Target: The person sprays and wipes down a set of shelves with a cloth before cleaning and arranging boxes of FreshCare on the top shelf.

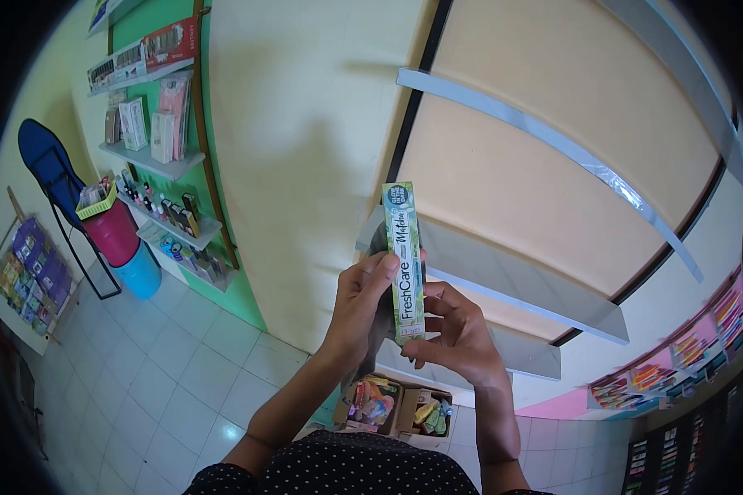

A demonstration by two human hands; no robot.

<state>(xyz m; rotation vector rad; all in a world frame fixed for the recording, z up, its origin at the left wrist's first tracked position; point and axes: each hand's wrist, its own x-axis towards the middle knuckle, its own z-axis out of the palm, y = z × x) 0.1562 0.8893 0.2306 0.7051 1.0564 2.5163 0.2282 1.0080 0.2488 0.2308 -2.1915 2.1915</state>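
Note:
A slim green and white FreshCare Matcha box point(404, 247) stands lengthwise in front of me, its printed face toward me. My left hand point(359, 301) is closed on it, the thumb pressed along the left edge and the other fingers mostly hidden behind. At the lower right end, my right hand point(456, 334) grips the box with bent fingers and the thumb near the bottom edge. A small handwritten price label sits at that lower end. Something dark and greyish point(378, 337) shows behind the box, between the hands.
Grey wall shelves point(537, 305) run behind the hands. Two cardboard boxes point(406, 412) of packaged goods sit below, close to my body. Left are stocked shelves point(161, 161), a pink bin point(111, 233), a blue bin point(139, 274) and a folded ironing board point(49, 161).

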